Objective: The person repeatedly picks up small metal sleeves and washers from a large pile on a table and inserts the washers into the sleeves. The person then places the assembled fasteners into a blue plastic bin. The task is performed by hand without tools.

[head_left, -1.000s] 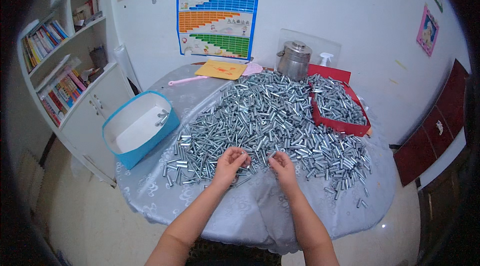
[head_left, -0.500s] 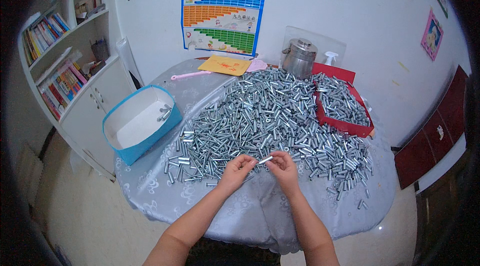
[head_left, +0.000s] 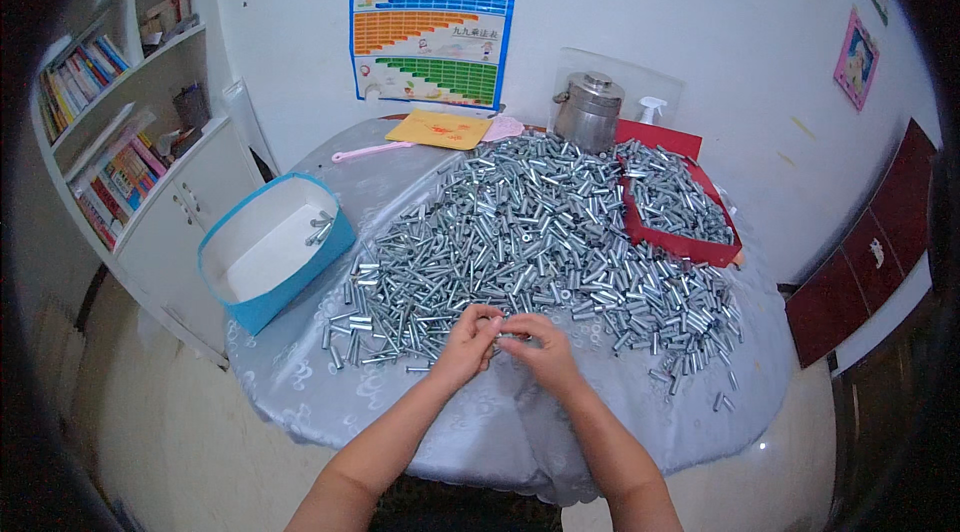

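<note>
My left hand (head_left: 470,344) and my right hand (head_left: 539,347) meet above the near edge of a big heap of metal pieces. Fingertips of both are pinched together around a small silvery metal tube, mostly hidden by the fingers. The heap (head_left: 500,222) holds short shiny tubes and thinner rods or bolts, spread loosely over the table. To the left stands a blue box (head_left: 290,277) with a white inside and a few metal pieces at its right end. A red box (head_left: 690,248) full of similar pieces stands at the right.
A patterned grey cloth covers the round table (head_left: 400,422). Behind the heap are a steel pot (head_left: 590,114), a yellow envelope (head_left: 440,129), a pink-handled item (head_left: 372,151) and a white spray bottle (head_left: 650,110). A bookshelf (head_left: 150,202) stands at the left.
Both hands have drawn closer together, the right moving left. The tube, plainly visible between them before, is now mostly covered by fingers. The whole view has shifted slightly.
</note>
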A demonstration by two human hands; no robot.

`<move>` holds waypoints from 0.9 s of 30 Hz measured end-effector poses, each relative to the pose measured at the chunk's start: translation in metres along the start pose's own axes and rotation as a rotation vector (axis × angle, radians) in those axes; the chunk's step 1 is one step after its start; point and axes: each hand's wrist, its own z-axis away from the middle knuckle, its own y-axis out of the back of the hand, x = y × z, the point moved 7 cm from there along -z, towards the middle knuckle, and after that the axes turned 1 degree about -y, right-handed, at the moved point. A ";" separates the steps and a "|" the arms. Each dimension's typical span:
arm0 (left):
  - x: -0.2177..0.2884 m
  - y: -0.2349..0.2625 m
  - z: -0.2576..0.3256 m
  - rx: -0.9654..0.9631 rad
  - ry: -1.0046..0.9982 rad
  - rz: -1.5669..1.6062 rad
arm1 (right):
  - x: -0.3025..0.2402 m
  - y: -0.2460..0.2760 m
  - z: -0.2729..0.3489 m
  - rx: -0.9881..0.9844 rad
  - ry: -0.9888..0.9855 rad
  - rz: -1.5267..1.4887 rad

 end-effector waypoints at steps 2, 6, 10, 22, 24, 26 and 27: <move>0.002 0.005 -0.001 0.050 -0.008 -0.009 | 0.018 0.010 -0.001 0.065 -0.219 -0.219; -0.004 0.017 -0.003 0.089 0.017 -0.011 | 0.034 0.056 -0.002 0.257 -0.321 -0.171; -0.004 0.018 -0.003 0.110 0.060 0.059 | 0.063 0.085 0.004 0.136 -0.378 0.146; -0.007 0.013 -0.004 0.053 0.049 0.084 | 0.041 0.074 -0.001 0.115 -0.208 0.785; -0.008 0.014 -0.004 0.054 0.049 0.089 | 0.045 0.071 0.000 0.147 -0.206 0.777; -0.009 0.014 -0.004 0.049 0.046 0.095 | 0.045 0.072 0.000 0.156 -0.220 0.776; -0.009 0.013 -0.004 0.044 0.044 0.096 | 0.043 0.071 -0.001 0.147 -0.236 0.776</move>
